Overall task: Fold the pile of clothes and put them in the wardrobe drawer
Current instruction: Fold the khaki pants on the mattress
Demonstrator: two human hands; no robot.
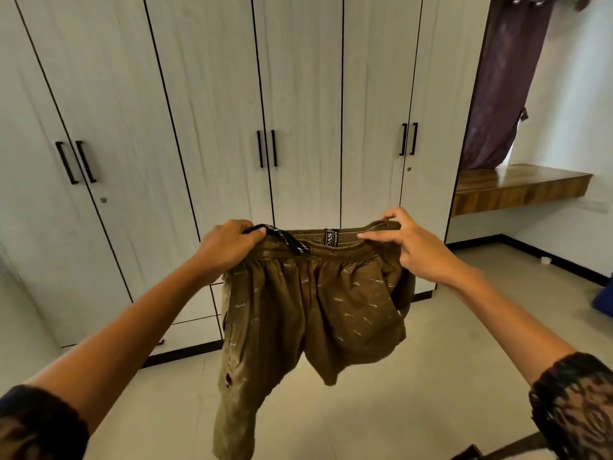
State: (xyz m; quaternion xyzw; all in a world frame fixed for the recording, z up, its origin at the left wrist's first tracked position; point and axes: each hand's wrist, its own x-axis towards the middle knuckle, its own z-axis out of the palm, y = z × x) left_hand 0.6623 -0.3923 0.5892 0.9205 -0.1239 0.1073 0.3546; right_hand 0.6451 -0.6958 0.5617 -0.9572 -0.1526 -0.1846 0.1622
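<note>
Shorts (311, 303), olive-brown with a pale print, hang in the air before the white wardrobe (205, 111), waistband pinched by left hand (229, 244) and right hand (411, 247) at either end

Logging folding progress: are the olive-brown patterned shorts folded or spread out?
Spread out, unfolded: the olive-brown patterned shorts hang open in the air, with the left hand and right hand gripping opposite ends of the waistband.

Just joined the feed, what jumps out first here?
Olive-brown printed shorts hang mid-frame, held up by the waistband: left hand grips one end, right hand the other. Behind them stands a white wardrobe with black handles, doors closed; a purple curtain hangs upper right.
</note>
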